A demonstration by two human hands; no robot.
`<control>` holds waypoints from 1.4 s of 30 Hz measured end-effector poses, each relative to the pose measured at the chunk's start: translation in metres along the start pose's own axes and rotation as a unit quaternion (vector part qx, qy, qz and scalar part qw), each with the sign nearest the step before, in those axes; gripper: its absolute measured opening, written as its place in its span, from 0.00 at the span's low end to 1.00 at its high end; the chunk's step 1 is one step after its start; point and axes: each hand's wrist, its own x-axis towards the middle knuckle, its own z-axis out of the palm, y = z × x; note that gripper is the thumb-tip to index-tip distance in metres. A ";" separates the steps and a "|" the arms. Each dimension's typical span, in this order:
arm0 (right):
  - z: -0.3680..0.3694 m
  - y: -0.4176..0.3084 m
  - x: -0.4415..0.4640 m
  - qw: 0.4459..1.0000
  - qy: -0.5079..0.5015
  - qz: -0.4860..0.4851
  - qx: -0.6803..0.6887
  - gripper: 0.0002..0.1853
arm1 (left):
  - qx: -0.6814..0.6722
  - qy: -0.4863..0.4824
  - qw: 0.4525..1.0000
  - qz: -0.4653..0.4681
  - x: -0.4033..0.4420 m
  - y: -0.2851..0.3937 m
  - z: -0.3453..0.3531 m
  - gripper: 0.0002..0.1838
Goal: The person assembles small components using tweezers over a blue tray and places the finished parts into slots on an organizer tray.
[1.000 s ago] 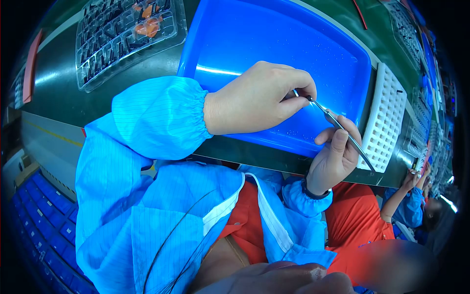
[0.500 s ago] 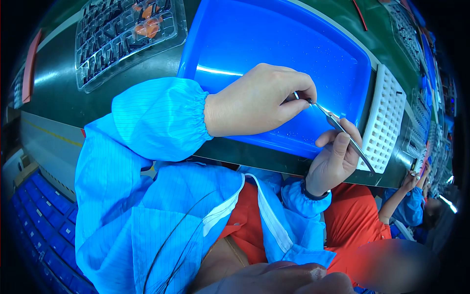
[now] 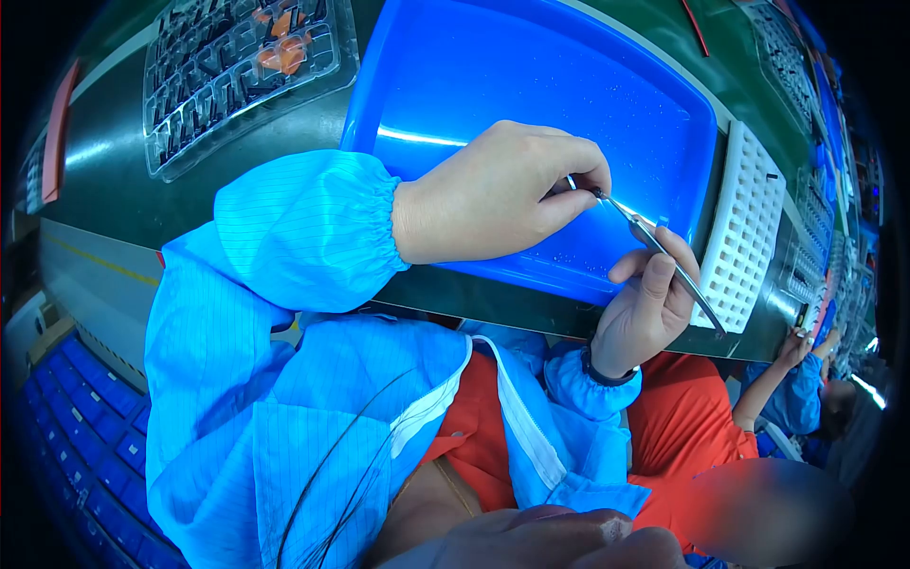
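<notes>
My left hand (image 3: 507, 194) is closed above the blue tray (image 3: 531, 57), with thumb and forefinger pinching a small dark part (image 3: 598, 193). Most of that part is hidden by the fingers. In my right hand (image 3: 649, 308) lies a slender metal tool (image 3: 675, 268) with a narrow tip; whether it is a scalpel or tweezers I cannot tell. Its tip meets or nearly meets the small part, and its back end points down toward me. Fine pale specks dot the tray's floor.
Right of the tray lies a white grid block (image 3: 744, 228) with one dark piece on it. Clear plastic trays (image 3: 251, 90) at the upper left hold several dark parts and orange pieces. A co-worker's hand (image 3: 794, 349) shows at the far right. Blue bins (image 3: 90, 446) stand lower left.
Almost nothing differs. The view has shifted very slightly, and both hands keep their hold on the small part and the metal tool.
</notes>
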 end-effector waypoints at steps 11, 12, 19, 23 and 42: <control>-0.002 0.001 0.001 1.000 0.001 0.009 0.019 0.14 | 0.002 -0.001 1.000 -0.003 0.000 -0.002 -0.001 0.07; -0.003 0.002 0.000 1.000 0.003 0.010 0.027 0.14 | -0.002 0.003 1.000 -0.006 0.000 -0.002 0.000 0.07; -0.023 -0.010 -0.002 0.999 -0.006 0.032 -0.010 0.14 | -0.014 0.020 0.999 -0.028 -0.002 -0.004 0.001 0.07; -0.028 -0.021 -0.003 0.994 -0.060 0.063 -0.070 0.13 | 0.006 0.029 0.999 -0.018 -0.003 -0.005 0.002 0.07; -0.051 -0.036 -0.002 0.956 -0.199 0.120 -0.180 0.10 | -0.002 0.029 1.000 -0.011 -0.003 -0.009 0.004 0.07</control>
